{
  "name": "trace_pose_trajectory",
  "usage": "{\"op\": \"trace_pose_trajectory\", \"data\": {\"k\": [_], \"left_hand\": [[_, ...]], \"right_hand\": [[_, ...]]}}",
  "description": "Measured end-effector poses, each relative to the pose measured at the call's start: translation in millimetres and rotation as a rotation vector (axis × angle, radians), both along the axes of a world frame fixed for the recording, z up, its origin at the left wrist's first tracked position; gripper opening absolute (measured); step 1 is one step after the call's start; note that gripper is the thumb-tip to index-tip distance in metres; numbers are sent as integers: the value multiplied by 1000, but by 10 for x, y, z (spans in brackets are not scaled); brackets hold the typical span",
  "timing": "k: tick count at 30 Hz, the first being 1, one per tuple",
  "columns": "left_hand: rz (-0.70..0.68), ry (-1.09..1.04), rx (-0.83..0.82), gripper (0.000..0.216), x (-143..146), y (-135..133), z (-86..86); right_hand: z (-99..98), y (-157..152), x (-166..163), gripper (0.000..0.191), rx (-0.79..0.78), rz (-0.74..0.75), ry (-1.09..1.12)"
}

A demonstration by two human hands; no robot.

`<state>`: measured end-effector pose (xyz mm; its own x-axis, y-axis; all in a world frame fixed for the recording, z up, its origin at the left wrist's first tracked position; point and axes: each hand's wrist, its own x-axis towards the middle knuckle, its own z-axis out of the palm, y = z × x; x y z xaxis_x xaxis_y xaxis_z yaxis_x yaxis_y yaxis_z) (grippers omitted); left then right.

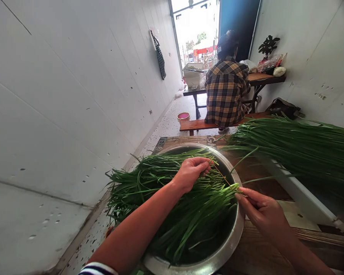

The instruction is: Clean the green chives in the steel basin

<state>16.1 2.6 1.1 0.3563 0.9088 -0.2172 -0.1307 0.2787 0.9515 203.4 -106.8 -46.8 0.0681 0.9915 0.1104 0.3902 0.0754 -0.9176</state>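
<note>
A wide metal basin (pixel 235 233) holds a heap of long green garlic chives (pixel 149 179), their leaves spilling over its left side. At the basin's right rim, my right hand (pixel 262 208) pinches the pale cut ends of a few chives (pixel 232 189). My left hand (pixel 193 172) is closed above the heap, thumb against fingers. From its fingertips a thin brownish strand (pixel 222 175) slants down to the ends at my right hand; it looks like a withered leaf.
More chives (pixel 298 149) lie piled over a white tub (pixel 301 191) on the wooden table (pixel 258 244), to the right. Beyond it a person in a plaid shirt (pixel 225 91) sits on a wooden bench (pixel 193 125). A white wall (pixel 60 95) runs along the left.
</note>
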Motion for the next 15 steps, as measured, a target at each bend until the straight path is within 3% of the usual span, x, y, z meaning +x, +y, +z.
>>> {"op": "trace_pose_trajectory", "data": {"k": [15], "left_hand": [[45, 12, 53, 24, 64, -60, -17]], "right_hand": [[93, -43, -25, 35, 3, -13, -39]]}}
